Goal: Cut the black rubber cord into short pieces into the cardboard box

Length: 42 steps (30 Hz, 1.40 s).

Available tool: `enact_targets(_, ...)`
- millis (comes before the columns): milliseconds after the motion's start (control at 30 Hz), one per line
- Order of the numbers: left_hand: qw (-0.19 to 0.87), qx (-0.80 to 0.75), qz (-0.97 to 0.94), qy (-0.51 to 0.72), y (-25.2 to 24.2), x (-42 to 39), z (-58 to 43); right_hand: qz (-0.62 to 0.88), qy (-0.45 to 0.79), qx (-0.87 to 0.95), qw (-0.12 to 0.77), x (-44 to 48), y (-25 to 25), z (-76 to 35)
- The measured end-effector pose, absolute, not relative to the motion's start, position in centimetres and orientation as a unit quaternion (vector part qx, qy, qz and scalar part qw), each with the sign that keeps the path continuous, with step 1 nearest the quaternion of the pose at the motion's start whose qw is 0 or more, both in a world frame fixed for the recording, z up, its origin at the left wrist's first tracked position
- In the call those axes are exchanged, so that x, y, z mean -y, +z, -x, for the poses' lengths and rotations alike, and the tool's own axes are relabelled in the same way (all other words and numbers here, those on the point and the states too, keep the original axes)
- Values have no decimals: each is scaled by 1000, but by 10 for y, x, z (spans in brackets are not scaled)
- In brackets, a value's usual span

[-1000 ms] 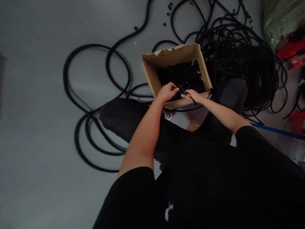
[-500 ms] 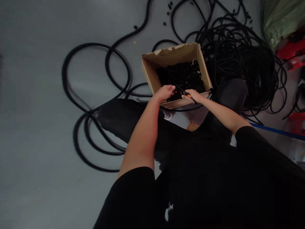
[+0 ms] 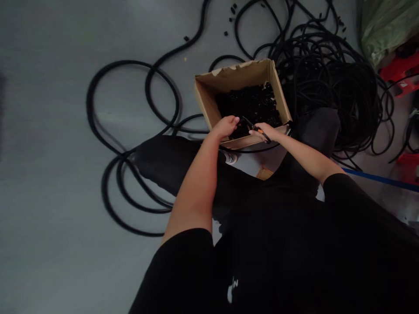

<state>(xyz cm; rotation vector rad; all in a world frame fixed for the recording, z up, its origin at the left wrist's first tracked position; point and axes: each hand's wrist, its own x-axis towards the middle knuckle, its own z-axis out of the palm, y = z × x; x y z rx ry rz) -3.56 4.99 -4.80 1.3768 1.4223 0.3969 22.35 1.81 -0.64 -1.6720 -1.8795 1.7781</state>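
My right hand [image 3: 266, 131] is closed round a pair of scissors [image 3: 261, 131] with black and orange handles. Their dark blades point up and left, toward my other hand. My left hand [image 3: 228, 125] is closed in a pinch just left of the blade tips; whatever is between its fingertips is too dark and small to make out. Both hands are over the near side of an open cardboard box [image 3: 242, 69]. Many small black pieces [image 3: 248, 102] cover the bottom of the box.
Thick black tubing [image 3: 90, 102] lies in loops on the grey floor at left. A large tangle of black tubing [image 3: 347, 96] is right of the box. Small black bits [image 3: 225, 33] are scattered beyond it. A greenish sack [image 3: 386, 30] and red objects [image 3: 399, 74] stand at far right.
Very little differs. The scissor blades have shifted slightly beside my left fingertips; both hands stay over the box.
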Motion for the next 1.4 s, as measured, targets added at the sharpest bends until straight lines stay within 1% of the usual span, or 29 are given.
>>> enact_targets(67, 527, -617, -558, 170, -49, -52, 35, 546, 596, 588, 39, -16, -13, -223)
enact_targets(167, 558, -626, -519, 163, -45, -50, 29, 540, 620, 568, 47, -11, -25, -223)
enact_targets(400, 601, -579, -519, 185, -39, -43, 22, 480, 629, 608, 71, -9, -37, -217)
enact_targets(667, 605, -559, -533, 194, -50, -44, 22, 471, 616, 625, 89, -12, -32, -212)
enact_targets(767, 603, -561, -534, 189, -51, -43, 23, 495, 609, 614, 80, -12, -27, -213)
enact_targets(867, 609, -564, -524, 189, -47, -43, 22, 543, 570, 614, 58, -15, -21, -214)
enact_targets(1033, 598, -575, -519, 206, -37, -42, 19, 560, 488, 666, 73, -24, -11, -214)
enact_targets(1133, 567, -596, -532, 198, -35, -41, 21, 565, 493, 659, 65, -23, -7, -215)
enact_targets(1233, 541, -603, -558, 179, -37, -41, 25, 572, 524, 629, 51, -19, -6, -217)
enact_targets(1333, 567, -567, -579, 151, -37, -42, 28, 552, 555, 621, 43, -16, -9, -217)
enact_targets(1400, 598, -534, -583, 132, -37, -42, 30, 535, 549, 640, 48, -17, -11, -218)
